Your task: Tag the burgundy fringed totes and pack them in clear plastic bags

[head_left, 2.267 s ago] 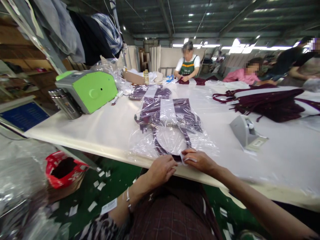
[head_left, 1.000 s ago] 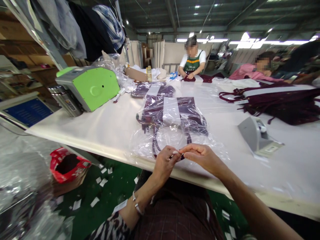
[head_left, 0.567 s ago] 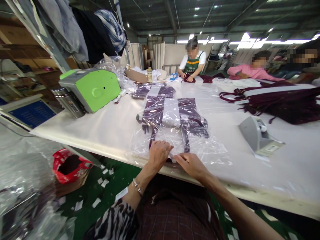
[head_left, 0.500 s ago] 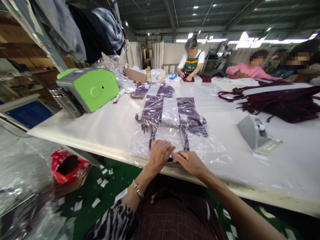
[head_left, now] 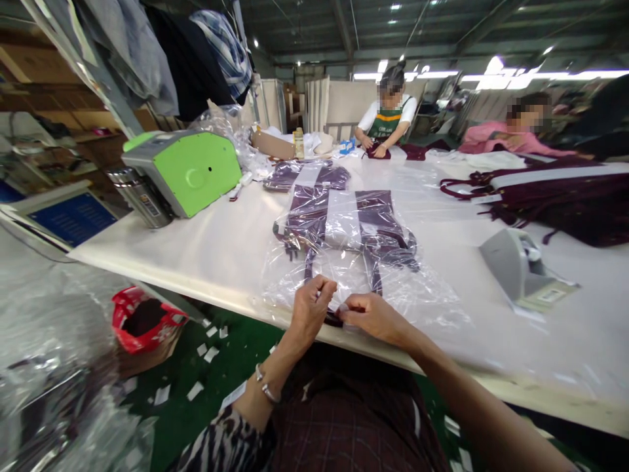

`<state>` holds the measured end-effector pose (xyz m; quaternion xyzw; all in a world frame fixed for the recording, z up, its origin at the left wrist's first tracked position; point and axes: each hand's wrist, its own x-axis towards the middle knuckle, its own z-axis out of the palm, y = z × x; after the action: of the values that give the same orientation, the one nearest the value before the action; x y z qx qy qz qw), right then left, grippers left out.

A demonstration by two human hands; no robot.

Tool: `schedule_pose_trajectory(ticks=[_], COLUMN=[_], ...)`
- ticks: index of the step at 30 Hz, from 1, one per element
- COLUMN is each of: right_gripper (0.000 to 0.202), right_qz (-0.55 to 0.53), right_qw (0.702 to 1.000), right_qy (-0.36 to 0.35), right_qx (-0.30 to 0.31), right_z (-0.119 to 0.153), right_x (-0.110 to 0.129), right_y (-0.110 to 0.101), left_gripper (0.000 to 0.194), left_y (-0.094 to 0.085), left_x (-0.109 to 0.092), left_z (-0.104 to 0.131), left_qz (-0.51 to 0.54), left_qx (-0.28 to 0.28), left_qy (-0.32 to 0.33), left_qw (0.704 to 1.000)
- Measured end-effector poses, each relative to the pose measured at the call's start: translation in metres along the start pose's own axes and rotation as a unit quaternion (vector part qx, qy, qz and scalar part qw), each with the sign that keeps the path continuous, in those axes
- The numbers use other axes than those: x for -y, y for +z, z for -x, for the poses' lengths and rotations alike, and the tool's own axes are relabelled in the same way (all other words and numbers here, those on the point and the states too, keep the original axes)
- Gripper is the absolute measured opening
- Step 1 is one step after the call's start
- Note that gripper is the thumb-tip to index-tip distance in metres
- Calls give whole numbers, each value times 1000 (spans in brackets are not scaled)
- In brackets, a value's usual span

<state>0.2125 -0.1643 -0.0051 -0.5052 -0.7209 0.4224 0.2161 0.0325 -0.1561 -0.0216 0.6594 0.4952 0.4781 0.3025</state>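
Note:
A dark purple handbag with a white paper band around its middle lies flat on the table inside a clear plastic bag. Its handles reach toward the table's near edge. My left hand is closed over the near end of the handles, thumb pressed against curled fingers; what it grips is hidden. Close beside it, my right hand pinches something small and pale at the dark handle loop, too small to name.
Behind lies another wrapped purple bag. A green machine and a steel flask stand left, a grey tape dispenser right. Purple bags are piled at far right. A co-worker handles purple fabric across the table.
My left hand has turned and curled into a closer fist, uncovering more of the dark handle loop. My right hand keeps its pinch. The whole view has shifted slightly.

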Motion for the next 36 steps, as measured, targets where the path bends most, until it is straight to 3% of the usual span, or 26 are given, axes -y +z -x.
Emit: schedule_pose_trajectory(ticks=[3,5,7,11,13,17,21,24,29,33,36], right_gripper=[30,35,39,41,41,39,37,36,35,33,35], right_qz=[12,20,29,70,91,100,77,72,74,23,-14], right_qw=[999,999,998,992,986,979,984,983,957,949,961], right_qy=[-2,-6,-15,-54,-83,-113,-110,-111,-161,-106,-77], right_qx=[-34,-49,-61,-95,-108,-136,-118,-123,-231,-296,-266], right_z=[-1,-4,-6,-9,-10,-13,-15,-14,-25,-48,-46], right_x=[-5,-7,-7,-4,0,7,14,21,33,38,39], right_y=[-4,-8,-11,-12,-11,-14,-16,-14,-8,-5,-7], left_gripper=[27,24,19,32,28,25,6,6,10,11,23], left_y=[-3,-2,3,13,15,16,16,19,22,14,0], left_x=[3,3,4,7,10,14,11,11,18,20,22], left_z=[15,24,30,34,35,35,27,23,20,11,9], left_qz=[-96,-147,-190,-233,-210,-153,-166,-178,-159,-213,-281], left_qx=[6,57,106,146,134,57,94,89,59,86,110], left_qy=[117,196,235,240,241,224,233,238,289,298,326], left_qw=[988,968,947,931,938,961,953,951,942,927,896])
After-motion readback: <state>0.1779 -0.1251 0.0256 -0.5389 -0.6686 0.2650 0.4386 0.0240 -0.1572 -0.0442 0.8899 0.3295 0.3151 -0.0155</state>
